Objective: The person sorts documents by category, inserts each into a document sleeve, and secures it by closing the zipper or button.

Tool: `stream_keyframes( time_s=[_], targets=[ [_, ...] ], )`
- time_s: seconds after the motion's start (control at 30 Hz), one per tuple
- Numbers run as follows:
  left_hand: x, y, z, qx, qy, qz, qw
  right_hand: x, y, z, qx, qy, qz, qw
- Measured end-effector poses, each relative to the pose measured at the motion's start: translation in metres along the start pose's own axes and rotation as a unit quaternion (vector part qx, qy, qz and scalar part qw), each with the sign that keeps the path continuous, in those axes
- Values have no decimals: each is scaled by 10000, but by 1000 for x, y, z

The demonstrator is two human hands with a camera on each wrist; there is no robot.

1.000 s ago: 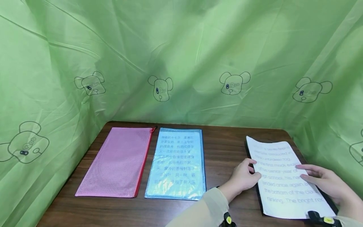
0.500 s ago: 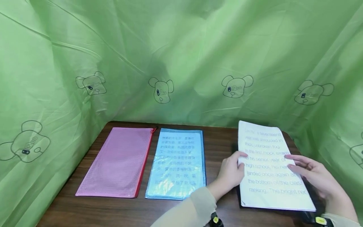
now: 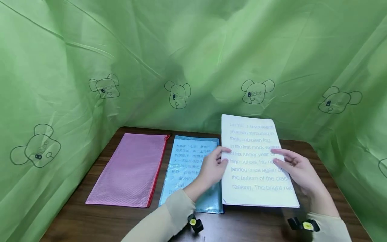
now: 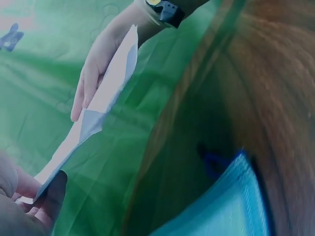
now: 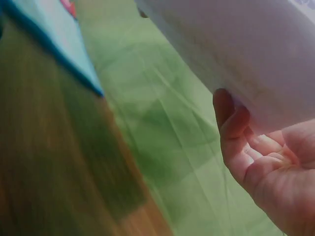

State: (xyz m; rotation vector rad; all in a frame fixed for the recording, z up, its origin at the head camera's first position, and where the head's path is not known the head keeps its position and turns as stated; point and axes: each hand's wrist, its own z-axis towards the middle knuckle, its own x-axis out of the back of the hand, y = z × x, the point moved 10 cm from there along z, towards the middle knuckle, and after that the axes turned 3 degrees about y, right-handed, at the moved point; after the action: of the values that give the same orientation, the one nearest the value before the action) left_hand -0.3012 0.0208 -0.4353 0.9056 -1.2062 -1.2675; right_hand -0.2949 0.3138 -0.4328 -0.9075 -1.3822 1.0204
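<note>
Head view, left fingers (image 3: 223,149), right fingers (image 3: 283,153), curled, pinching paper (image 3: 256,168)

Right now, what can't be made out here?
Head: some print on the blue pouch, hidden by the left hand.
Head: some line endings on the white paper, behind the right hand.
Left wrist: most of the pouch, past the bottom edge.
Right wrist: grain on the table, blurred.

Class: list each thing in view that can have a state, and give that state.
Printed paper: held up off the table, text side showing.
Left hand: pinching the paper's left edge.
Right hand: pinching the paper's right edge.
Blue pouch: lying flat, partly hidden by the left hand.
Pink pouch: lying flat; cannot tell whether it is shut.
Green curtain: hanging, creased.
</note>
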Motion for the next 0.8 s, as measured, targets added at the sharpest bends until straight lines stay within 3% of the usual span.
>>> stream_keyframes(
  time_s=[0.13,0.27,0.5,0.63,0.8],
  targets=[
    [31,-3,1,12,202,-178,9996,-26,-20,14,205,-30,-40,9998],
    [66,-12,1,10,410,-48,9991,-58,-34,26,257,-60,66,9996],
    [119,-28,1,-104,617,51,9980,-111,-37,43,216,-208,360,9989],
    [139,-42,-3,-32,663,166,9977,-135,-31,50,205,-224,349,9989],
    [150,-63,-11,109,567,329,9978,-156,-17,52,152,-301,107,9994]
  ],
)
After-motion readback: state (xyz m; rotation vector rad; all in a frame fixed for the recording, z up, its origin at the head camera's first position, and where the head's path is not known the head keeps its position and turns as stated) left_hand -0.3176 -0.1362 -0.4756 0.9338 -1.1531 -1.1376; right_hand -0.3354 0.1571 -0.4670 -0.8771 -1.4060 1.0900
